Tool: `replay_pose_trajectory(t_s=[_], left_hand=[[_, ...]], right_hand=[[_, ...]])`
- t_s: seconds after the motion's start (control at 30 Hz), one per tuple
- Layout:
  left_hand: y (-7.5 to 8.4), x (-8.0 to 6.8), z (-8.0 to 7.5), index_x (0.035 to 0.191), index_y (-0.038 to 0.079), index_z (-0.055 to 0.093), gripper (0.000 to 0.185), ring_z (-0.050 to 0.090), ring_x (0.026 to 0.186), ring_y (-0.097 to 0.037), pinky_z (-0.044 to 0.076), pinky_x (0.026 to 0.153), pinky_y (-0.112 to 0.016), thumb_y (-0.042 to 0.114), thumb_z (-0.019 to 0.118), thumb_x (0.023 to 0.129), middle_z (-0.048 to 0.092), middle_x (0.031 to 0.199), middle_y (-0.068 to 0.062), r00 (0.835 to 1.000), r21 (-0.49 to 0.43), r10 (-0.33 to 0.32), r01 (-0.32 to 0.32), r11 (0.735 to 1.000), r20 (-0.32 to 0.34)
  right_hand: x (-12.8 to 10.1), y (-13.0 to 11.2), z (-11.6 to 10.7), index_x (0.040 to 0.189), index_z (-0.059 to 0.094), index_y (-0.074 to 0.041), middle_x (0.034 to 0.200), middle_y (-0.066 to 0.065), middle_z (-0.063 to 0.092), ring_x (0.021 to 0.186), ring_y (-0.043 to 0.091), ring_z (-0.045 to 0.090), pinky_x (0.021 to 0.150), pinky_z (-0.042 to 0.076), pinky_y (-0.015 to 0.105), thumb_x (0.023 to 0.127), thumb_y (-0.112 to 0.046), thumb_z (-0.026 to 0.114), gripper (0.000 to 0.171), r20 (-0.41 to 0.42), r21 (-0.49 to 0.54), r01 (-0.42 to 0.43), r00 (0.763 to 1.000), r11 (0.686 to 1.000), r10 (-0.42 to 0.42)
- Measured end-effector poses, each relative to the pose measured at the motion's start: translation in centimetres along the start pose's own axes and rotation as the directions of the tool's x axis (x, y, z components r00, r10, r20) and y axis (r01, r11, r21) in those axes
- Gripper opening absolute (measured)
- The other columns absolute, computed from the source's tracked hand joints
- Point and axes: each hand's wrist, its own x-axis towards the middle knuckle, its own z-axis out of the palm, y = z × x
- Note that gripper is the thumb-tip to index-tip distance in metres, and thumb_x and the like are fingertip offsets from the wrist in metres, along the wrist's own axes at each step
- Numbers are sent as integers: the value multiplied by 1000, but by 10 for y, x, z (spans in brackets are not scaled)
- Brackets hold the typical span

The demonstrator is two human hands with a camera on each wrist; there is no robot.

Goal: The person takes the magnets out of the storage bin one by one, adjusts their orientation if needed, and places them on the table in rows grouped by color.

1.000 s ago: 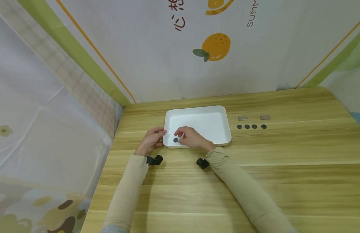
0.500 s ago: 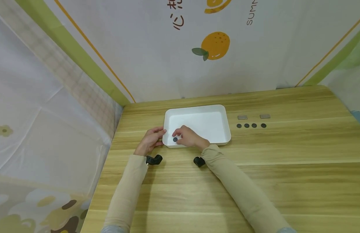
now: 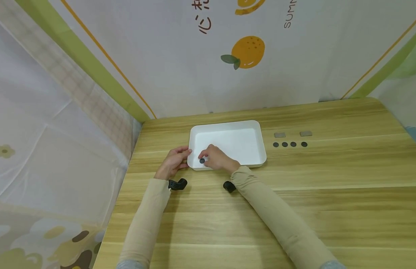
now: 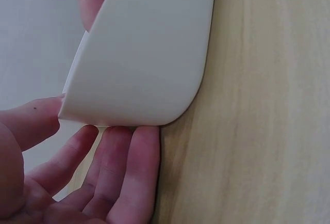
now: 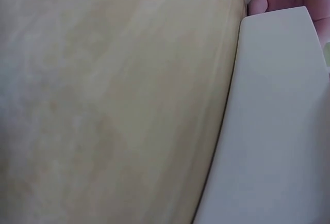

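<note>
Lying under right hand [image 3: 217, 158] grip, dark disc [image 3: 202, 161], inside white tray [image 3: 241, 129]

Head view looks down across the table [image 3: 295, 209]; both wrist views sit close against the white tray [image 3: 248, 127].

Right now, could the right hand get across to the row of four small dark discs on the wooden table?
Probably yes: the right hand is in the white tray, and only its low rim and bare wooden table lie before the discs.

Right hand [image 3: 217, 158] slid slightly left over dark disc [image 3: 202, 161].
</note>
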Motion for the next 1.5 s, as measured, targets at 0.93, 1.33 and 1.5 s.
replay_pose_trajectory(t_s=[0.93, 1.33, 1.5], left_hand=[[2, -2, 0, 145, 3, 39, 52, 61, 88, -11, 53, 68, -22, 22, 55, 99, 55, 126, -13, 1000, 22, 9, -9, 1000, 6], [0, -1, 0, 145, 2, 37, 54, 62, 87, -10, 54, 68, -23, 22, 55, 99, 54, 125, -13, 1000, 11, 6, -6, 1000, 10], [0, -2, 0, 146, 3, 37, 54, 62, 87, -10, 54, 68, -22, 23, 55, 99, 55, 125, -13, 1000, 19, 7, -7, 1000, 10]], right_hand=[[-3, -11, -5, 102, 75, -7, 101, 11, 63, 94, 20, 52, 89, 45, 34, 83, -4, 69, 20, -11, -14, -53, 999, 999, 53], [-4, -11, -5, 92, 71, -8, 95, 7, 58, 86, 17, 49, 82, 45, 30, 84, -13, 73, 10, -12, -19, -91, 996, 996, 91], [-5, -11, -6, 89, 68, -8, 94, 6, 57, 85, 17, 49, 81, 44, 30, 83, -14, 73, 10, -13, -1, -104, 995, 995, 104]])
